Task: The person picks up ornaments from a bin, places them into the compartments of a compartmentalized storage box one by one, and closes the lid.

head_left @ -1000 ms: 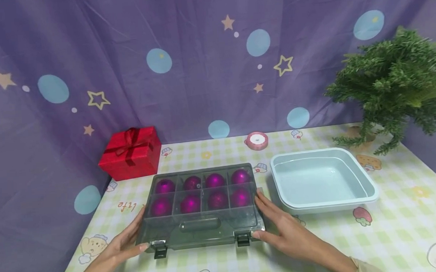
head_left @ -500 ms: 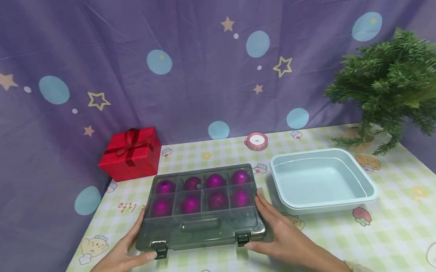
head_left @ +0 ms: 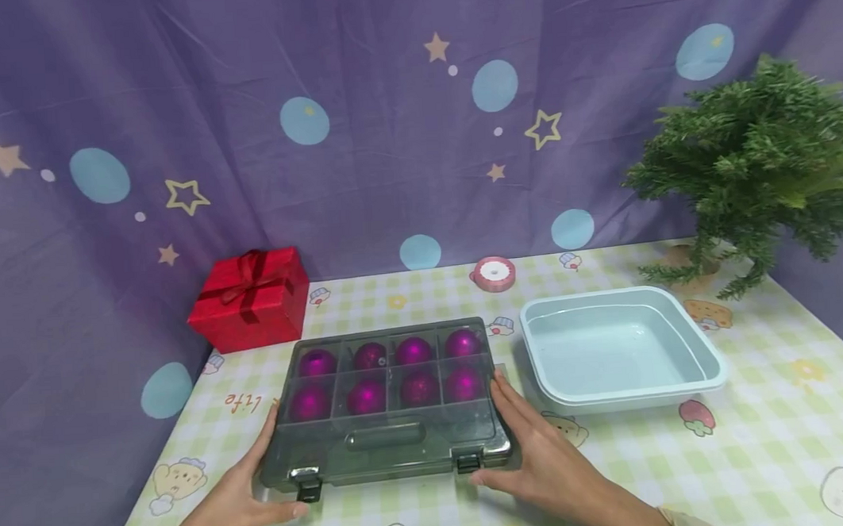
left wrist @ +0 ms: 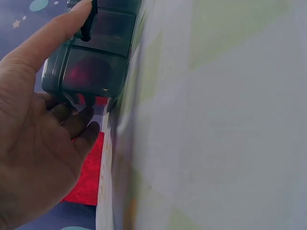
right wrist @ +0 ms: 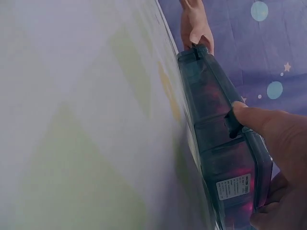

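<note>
A transparent dark plastic case (head_left: 389, 465) lies lid up on the table, with several purple bauble ornaments (head_left: 367, 394) in its compartments. My left hand (head_left: 236, 491) holds its left end, fingers along the side. In the left wrist view, that thumb is at the left latch (left wrist: 88, 26). On the opposite end my right hand (head_left: 546, 463) grips the case, and its thumb touches the right latch (right wrist: 232, 125) in the right wrist view. Both latches hang down at the front edge; the lid lies flat. The underside of the case is hidden.
A pale blue basin (head_left: 629, 399) stands right of the case. Behind are a red gift box (head_left: 252, 300) with a bow, a pink ribbon spool (head_left: 494, 275) and a green artificial tree (head_left: 752, 150). A purple curtain (head_left: 368, 194) hangs behind the checked tablecloth (head_left: 767, 435).
Both thumbs have shifted on the front latches, the left one moving right and down, the right one slightly left and down. The case stays in place.
</note>
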Demonstrator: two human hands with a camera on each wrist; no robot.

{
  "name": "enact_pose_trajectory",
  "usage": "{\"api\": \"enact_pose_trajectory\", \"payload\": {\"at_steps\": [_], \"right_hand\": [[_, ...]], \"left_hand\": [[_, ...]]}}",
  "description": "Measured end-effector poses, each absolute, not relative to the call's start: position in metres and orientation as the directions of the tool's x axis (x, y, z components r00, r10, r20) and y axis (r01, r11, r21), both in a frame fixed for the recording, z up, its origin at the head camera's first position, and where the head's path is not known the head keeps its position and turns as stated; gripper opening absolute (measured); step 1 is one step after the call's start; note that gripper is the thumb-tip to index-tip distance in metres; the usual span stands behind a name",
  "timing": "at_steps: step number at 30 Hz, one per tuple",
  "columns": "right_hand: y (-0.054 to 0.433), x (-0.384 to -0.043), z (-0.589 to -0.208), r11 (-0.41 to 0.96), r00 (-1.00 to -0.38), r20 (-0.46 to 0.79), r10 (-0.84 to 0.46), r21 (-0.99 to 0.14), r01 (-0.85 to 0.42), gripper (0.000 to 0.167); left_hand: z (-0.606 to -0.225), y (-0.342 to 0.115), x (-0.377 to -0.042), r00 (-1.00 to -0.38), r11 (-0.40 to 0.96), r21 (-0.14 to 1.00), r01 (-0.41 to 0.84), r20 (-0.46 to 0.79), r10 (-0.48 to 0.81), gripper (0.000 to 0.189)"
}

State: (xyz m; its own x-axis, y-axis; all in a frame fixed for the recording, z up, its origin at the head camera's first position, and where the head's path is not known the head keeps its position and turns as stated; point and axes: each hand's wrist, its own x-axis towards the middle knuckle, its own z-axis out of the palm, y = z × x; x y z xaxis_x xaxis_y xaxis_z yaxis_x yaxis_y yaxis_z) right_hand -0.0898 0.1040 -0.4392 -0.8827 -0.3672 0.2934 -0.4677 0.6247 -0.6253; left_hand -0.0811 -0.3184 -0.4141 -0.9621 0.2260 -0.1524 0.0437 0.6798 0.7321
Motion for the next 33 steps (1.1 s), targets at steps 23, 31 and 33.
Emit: {"api": "enact_pose_trajectory", "payload": {"at_steps": [23,31,33], "right_hand": [[0.1018,-0.0892,-0.4386,0.629,-0.907,0.279,-0.316,-0.654,-0.421,0.102],[0.1013,-0.0898,-0.4400,0.612,-0.889,0.330,-0.317,-0.645,-0.458,0.098],[0.1013,-0.0904,-0.4402,0.604,-0.884,0.345,-0.314,-0.646,-0.467,0.097]], "left_hand": [[-0.4097,-0.3225,-0.0858,-0.973,0.789,0.613,-0.047,-0.207,0.103,0.106],[-0.4130,-0.3215,-0.0842,-0.989,0.807,0.589,0.038,-0.094,0.115,0.106],[-0.4131,-0.3213,-0.0846,-0.989,0.808,0.589,0.040,-0.093,0.117,0.106]]}}
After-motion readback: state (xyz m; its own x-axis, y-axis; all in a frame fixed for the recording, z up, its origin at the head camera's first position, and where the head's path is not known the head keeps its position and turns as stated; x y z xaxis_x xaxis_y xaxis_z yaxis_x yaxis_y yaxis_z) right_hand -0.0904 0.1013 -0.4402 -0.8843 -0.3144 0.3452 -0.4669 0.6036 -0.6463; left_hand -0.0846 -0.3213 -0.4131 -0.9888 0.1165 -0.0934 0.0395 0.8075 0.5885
